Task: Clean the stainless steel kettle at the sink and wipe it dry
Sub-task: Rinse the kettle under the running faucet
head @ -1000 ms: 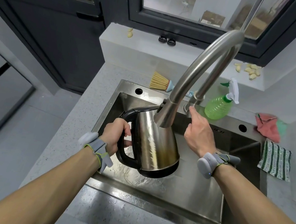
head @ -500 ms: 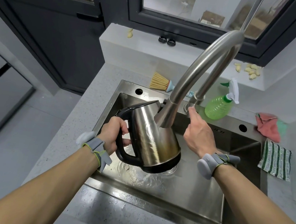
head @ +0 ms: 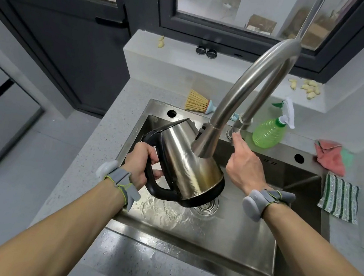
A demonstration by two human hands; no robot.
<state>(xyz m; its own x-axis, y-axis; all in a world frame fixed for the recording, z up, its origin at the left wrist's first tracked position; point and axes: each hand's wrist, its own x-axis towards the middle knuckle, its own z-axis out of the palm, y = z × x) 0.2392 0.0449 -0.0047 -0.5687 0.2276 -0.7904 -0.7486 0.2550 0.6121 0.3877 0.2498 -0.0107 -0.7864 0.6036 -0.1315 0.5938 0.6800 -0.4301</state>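
The left hand [head: 140, 167] is wrapped tight around the black handle of the stainless steel kettle [head: 186, 162], holding it tilted above the wet sink [head: 245, 230] under the faucet spout [head: 208, 142]. The right hand [head: 245, 171] reaches forward, fingertips [head: 237, 136] touching the faucet lever, not grasping anything.

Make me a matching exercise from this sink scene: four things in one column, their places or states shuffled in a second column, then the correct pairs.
Things:
1. kettle
2. spray bottle
3. striped cloth
4. right hand

Places or states:
A. lying flat on the counter right of the sink
B. fingertips at the faucet lever
C. tilted over the basin, gripped by its black handle in the left hand
D. standing behind the sink, beside the faucet base

Pairs: 1-C, 2-D, 3-A, 4-B
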